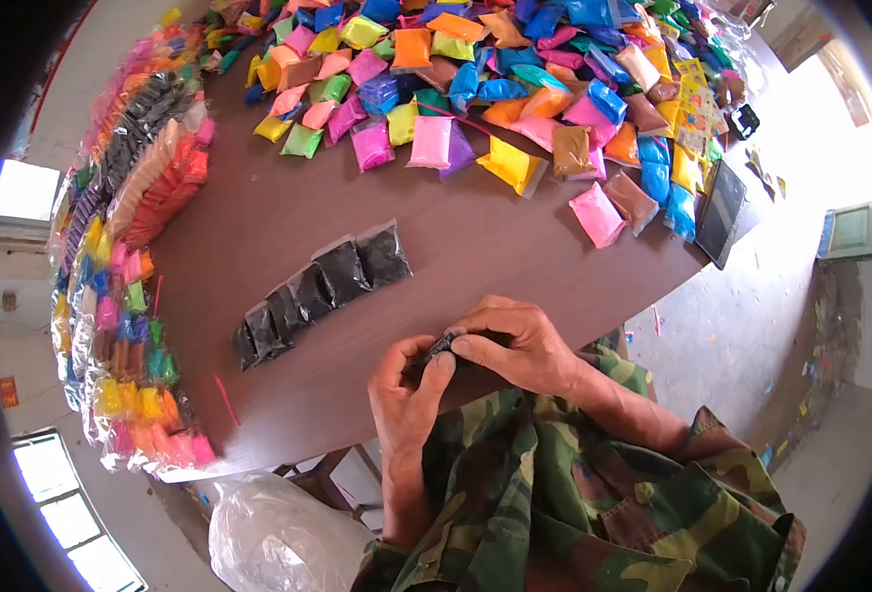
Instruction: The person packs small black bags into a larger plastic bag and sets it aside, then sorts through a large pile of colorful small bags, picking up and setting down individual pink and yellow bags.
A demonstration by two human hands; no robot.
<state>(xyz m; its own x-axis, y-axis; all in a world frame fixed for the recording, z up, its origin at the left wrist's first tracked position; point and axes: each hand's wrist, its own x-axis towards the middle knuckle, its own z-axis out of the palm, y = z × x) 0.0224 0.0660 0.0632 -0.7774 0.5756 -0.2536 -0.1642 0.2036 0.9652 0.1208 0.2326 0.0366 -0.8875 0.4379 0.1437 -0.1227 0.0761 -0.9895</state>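
Near the table's front edge, both hands meet on a small black packet (443,345). My left hand (406,385) pinches its left side between thumb and fingers. From the right, my right hand (515,345) grips the same packet with thumb and fingertips. Much of the packet is hidden by the fingers. Farther back and to the left, a row of black packets (323,286) lies overlapping on the brown table (288,197).
A large heap of coloured packets (431,143) covers the back of the table. Stacked packet rows (120,296) line the left edge. A dark flat device (720,212) lies at the right edge. Below the table sits a clear plastic bag (278,533).
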